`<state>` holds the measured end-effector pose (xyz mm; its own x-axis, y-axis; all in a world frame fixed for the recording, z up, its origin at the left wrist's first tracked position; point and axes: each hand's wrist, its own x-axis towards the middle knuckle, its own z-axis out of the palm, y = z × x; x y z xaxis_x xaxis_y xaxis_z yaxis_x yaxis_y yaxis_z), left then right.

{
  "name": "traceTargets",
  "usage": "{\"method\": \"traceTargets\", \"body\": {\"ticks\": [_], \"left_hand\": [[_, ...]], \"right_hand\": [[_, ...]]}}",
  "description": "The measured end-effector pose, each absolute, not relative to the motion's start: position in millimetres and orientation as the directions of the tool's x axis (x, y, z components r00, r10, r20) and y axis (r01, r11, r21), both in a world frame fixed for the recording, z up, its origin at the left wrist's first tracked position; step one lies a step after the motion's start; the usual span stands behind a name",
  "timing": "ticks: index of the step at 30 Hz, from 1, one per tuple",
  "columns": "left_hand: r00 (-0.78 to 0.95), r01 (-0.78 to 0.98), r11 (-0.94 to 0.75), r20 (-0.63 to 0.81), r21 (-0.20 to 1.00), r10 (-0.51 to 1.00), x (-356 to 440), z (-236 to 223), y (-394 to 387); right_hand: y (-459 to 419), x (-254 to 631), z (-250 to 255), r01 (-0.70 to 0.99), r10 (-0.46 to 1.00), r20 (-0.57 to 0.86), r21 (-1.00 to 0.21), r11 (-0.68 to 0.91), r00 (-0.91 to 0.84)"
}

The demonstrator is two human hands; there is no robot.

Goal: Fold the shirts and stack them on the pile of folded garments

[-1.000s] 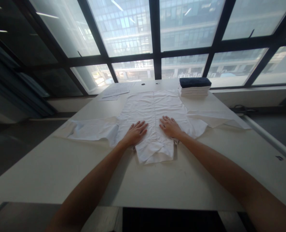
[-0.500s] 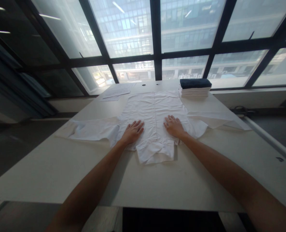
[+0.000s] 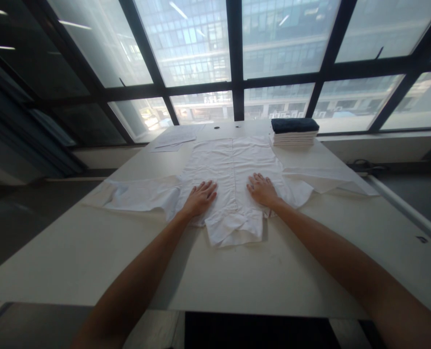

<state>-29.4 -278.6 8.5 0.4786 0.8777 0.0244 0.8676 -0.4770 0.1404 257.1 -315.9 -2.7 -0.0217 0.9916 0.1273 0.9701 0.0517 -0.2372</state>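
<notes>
A white long-sleeved shirt (image 3: 222,165) lies spread out on the table, its collar end toward me and its sleeves stretched to both sides. The front placket runs down the middle. My left hand (image 3: 201,198) rests flat on the shirt's left half, fingers extended. On the right half, my right hand (image 3: 262,189) lies palm down with its fingers slightly spread. Neither hand grips the cloth. Between and nearer than the hands, the collar (image 3: 233,230) is folded open on the tabletop. Wrinkles cross the shirt's body.
The white table (image 3: 109,261) reaches to tall, dark-framed windows. At its back right stands a stack of folded cloth (image 3: 294,139), with a dark blue folded piece (image 3: 294,125) on top. Paper sheets (image 3: 173,139) lie at the back left. A curtain (image 3: 26,111) hangs on the left.
</notes>
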Motion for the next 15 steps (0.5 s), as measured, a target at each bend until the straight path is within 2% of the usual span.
{"method": "traceTargets", "body": {"ticks": [10,15], "left_hand": [[0.379,0.919,-0.381,0.040,0.106,0.925,-47.3,7.0,-264.2],[0.352,0.930,-0.354,0.040,0.103,0.935,-49.7,7.5,-263.5]], "right_hand": [[-310.5,278.9,-6.3,0.973,0.982,0.147,-0.212,-0.089,0.122],[-310.7,283.7,-7.2,0.973,0.975,0.169,-0.204,-0.108,0.143]]}}
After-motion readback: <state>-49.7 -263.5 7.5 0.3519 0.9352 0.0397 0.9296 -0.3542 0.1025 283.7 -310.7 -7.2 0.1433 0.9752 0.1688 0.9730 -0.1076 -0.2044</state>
